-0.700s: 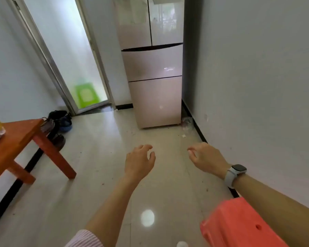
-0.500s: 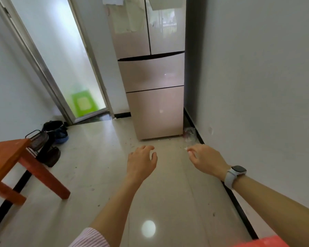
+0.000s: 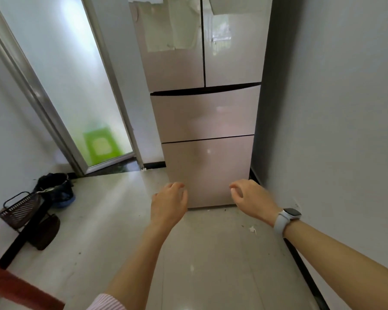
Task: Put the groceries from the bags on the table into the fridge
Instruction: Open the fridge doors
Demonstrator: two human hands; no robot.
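Nothing is held: the left hand [image 3: 169,203] and right hand [image 3: 250,199] are empty, loosely curled, before the fridge [image 3: 205,113], which is closed. No groceries are seen; loading is judged unstarted.

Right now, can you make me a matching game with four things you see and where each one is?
Things:
1. fridge
2. watch
3. wire basket
4. green mat

Places:
A. on the floor by the left wall
B. behind the frosted glass door
C. on the right wrist
D. straight ahead, next to the right wall

Pairs: 1-D, 2-C, 3-A, 4-B
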